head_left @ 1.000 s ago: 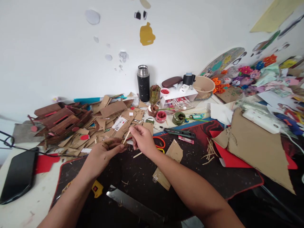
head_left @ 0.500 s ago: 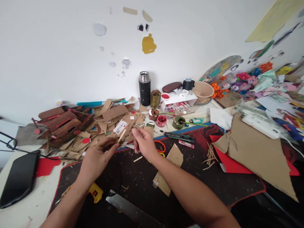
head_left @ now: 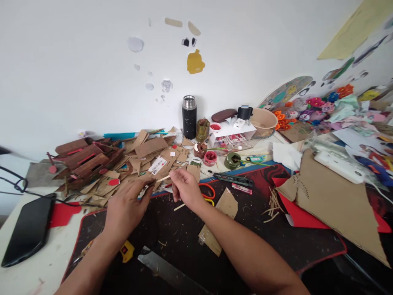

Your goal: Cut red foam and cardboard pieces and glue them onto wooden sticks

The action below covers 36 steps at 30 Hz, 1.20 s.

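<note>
A thin pale stick spans the gap between my two hands. My left hand is closed round its left end, fingers curled and partly hidden. The fingertips of my right hand pinch its right end. Beneath my right hand, scissors with a red-orange handle lie on the dark mat. Cardboard scraps are heaped just behind the hands. A cut cardboard piece rests partly under my right forearm.
A metal ruler and a yellow tool lie near the front. Behind stand a black flask and open paint pots. A box cutter and large cardboard sheet are to the right, a black phone-like device left.
The stick has tilted from steep to nearly level, and its right end has met my right fingertips. My left hand has turned over slightly. The whole view has shifted a little.
</note>
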Tool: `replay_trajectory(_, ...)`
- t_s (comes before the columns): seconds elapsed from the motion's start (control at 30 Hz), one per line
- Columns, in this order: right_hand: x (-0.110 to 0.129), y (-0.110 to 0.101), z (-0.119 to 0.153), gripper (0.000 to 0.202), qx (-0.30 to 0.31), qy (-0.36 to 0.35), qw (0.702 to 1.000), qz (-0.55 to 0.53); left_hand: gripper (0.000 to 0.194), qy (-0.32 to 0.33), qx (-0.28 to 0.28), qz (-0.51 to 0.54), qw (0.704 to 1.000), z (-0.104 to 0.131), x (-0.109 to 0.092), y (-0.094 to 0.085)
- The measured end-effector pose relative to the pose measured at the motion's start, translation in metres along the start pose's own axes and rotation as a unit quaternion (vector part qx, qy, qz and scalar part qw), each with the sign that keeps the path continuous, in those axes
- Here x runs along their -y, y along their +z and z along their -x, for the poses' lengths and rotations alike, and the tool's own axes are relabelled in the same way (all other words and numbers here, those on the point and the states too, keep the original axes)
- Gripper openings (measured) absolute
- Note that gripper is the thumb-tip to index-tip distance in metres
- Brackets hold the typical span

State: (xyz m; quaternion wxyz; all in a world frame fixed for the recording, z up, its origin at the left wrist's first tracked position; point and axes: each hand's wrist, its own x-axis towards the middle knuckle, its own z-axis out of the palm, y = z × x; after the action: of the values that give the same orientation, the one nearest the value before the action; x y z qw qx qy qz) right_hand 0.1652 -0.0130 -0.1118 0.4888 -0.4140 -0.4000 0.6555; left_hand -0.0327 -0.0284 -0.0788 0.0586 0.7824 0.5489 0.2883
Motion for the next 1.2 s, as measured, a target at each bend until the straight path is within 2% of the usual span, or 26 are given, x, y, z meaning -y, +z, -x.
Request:
replay_trajectory(0.4, 0.001, 0.001, 0.003, 0.056, 0.015, 0.001, 1.000, 0.003, 0.022, 0.066, -0.035, -0.037, 0.997, -0.002, 0.002, 0.000)
replay_trajectory(0.6, -0.003, 0.000, 0.001, 0.050, -0.002, -0.008, 1.000, 0.023, 0.030, 0.033, -0.015, -0.001, 0.999, -0.001, 0.008, 0.001)
replay_trajectory(0.73, -0.001, -0.002, 0.000, 0.048, -0.011, -0.016, 0.999, 0.028, 0.051, -0.051, 0.022, 0.094, 0.994, -0.005, 0.009, -0.006)
replay_trajectory(0.83, 0.001, -0.002, 0.000, 0.046, -0.012, -0.018, 0.999, 0.030, 0.056, -0.097, 0.055, 0.148, 0.983, -0.009, 0.009, -0.012)
replay_trajectory(1.0, 0.000, -0.003, -0.002, 0.044, -0.013, -0.027, 0.999, 0.034, 0.055, -0.098, 0.045, 0.130, 0.986, -0.009, 0.008, -0.011)
replay_trajectory(1.2, -0.003, -0.003, -0.001, 0.043, -0.005, -0.022, 0.999, 0.049, 0.044, -0.066, 0.031, 0.111, 0.991, -0.008, 0.012, -0.008)
